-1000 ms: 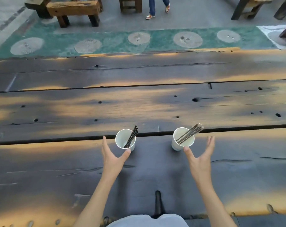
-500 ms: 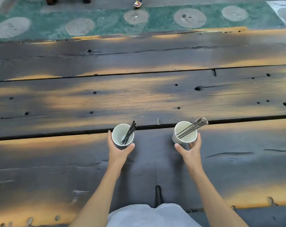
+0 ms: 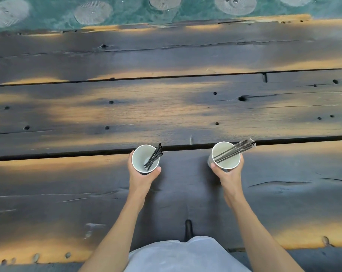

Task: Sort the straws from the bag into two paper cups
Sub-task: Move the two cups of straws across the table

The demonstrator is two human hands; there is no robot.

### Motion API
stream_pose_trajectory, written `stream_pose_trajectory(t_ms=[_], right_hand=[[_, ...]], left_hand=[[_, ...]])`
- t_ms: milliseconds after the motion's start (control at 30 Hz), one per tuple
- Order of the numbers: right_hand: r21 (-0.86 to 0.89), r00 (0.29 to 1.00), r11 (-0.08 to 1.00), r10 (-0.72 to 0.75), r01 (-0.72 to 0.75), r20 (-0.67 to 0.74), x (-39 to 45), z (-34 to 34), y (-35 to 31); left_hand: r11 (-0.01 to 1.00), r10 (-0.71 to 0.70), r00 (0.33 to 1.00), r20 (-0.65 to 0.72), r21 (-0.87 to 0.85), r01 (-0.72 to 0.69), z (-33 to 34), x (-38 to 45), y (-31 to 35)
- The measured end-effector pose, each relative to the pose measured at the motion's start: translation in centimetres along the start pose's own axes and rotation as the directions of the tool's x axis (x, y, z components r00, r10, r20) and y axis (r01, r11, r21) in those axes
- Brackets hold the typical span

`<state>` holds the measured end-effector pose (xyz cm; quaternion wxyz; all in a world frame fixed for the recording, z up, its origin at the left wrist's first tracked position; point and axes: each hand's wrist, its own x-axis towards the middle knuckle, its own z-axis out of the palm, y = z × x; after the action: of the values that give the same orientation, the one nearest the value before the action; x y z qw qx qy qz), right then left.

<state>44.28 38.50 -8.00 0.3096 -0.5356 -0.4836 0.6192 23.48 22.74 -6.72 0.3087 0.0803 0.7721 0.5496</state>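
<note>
Looks like this one's pretty much wrapped up. Two paper cups sit on the dark plank desk (image 3: 185,114), well apart from each other, and each already has straws in it: the left cup (image 3: 145,159) has a small bunch of bare black straws (image 3: 154,157) leaning against its far-right rim, and the right cup (image 3: 226,155) has straws that look still wrapped in clear sleeves (image 3: 234,151), poking out over the rim to the right. The left hand (image 3: 141,178) is wrapped around the left cup, fingers curled behind it and thumb at the near side; the right hand (image 3: 228,176) has the right cup the same way, thumb on the left, fingers round the right. So both hands are closed on a cup. No bag anywhere in view and no loose straws on the desk, so I'd guess the sorting itself is done and all that's left is maybe nudging the cups into place and letting go.
</note>
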Motion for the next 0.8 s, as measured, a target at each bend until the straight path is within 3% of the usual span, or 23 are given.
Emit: stream_pose_trajectory(t_ms=[433, 800], right_hand=[[-0.023, 0.999, 0.999, -0.034, 0.034, -0.030, 1.7, 0.3, -0.9], [-0.018, 0.992, 0.994, -0.111, 0.112, 0.054, 8.5, 5.0, -5.8]], left_hand=[[0.999, -0.019, 1.000, -0.008, -0.044, 0.019, 1.0, 1.0, 1.0], [0.988, 0.086, 0.996, 0.016, -0.134, -0.083, 2.9, 8.3, 5.8]])
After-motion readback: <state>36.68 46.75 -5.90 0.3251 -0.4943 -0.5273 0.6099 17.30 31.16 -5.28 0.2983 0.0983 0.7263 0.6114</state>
